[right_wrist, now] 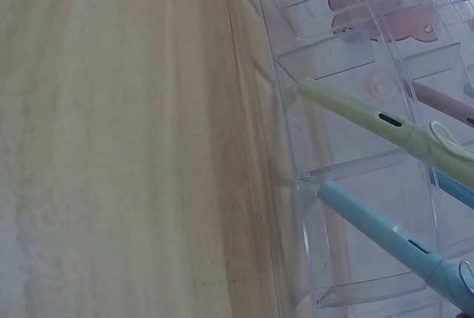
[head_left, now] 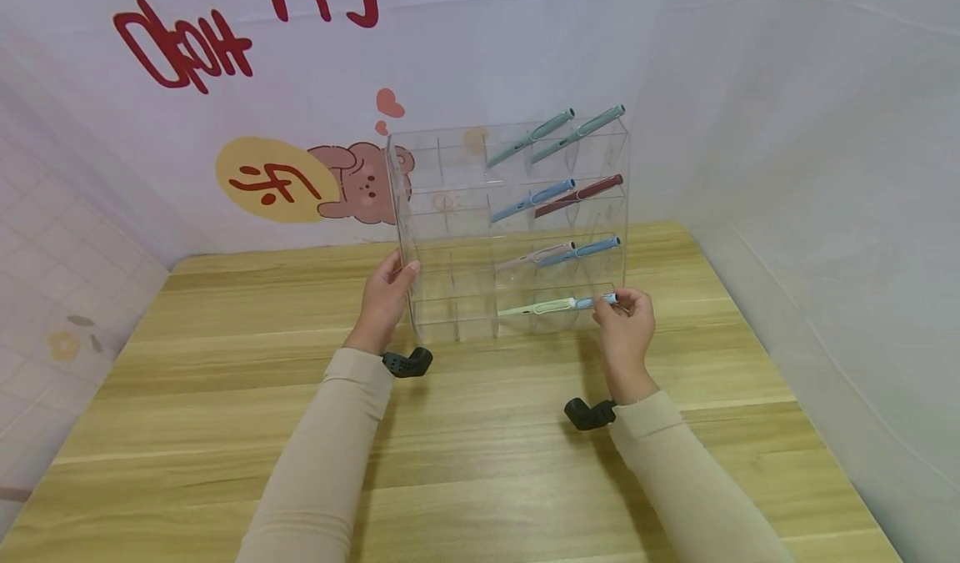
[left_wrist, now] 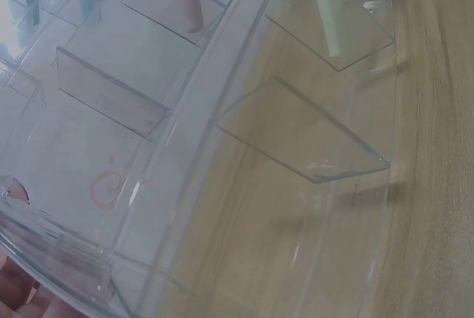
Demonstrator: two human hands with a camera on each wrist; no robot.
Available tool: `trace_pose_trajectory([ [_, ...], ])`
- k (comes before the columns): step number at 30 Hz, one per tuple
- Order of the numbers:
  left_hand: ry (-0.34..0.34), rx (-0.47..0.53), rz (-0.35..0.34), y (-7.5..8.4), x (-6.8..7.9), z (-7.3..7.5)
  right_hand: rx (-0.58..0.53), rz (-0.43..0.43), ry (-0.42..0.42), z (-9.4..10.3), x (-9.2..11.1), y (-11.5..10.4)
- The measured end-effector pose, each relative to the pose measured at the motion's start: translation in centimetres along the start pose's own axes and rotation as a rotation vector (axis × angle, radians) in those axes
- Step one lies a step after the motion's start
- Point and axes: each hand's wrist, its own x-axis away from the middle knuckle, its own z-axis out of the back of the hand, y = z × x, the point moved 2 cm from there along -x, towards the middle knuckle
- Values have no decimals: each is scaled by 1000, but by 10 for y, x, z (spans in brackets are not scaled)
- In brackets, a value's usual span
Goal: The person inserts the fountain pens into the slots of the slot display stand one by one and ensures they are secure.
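A clear acrylic pen rack with tiered, divided shelves stands tilted back on the table. My left hand grips its left side wall, thumb in front; in the left wrist view its fingers show through the plastic. My right hand pinches the capped end of a light blue pen at the right of the lowest shelf. The lower end of this light blue pen lies in a compartment in the right wrist view. Beside it rests a pale green pen.
Higher shelves hold two teal pens, a blue pen, a dark red pen, a pinkish pen and another blue pen. The wooden table meets a printed white cloth behind the rack.
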Motion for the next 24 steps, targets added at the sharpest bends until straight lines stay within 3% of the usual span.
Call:
trace_pose_trajectory([
  [14,-4,1,7,0,1,5,72,-4,-25,6,1,-6],
  [20,-90,-38,7,2,2,12,77,68,-6,20,-4,-28],
  [24,-152,-116,-8,-1,8,23,211,109,-63,35,-12,-43],
])
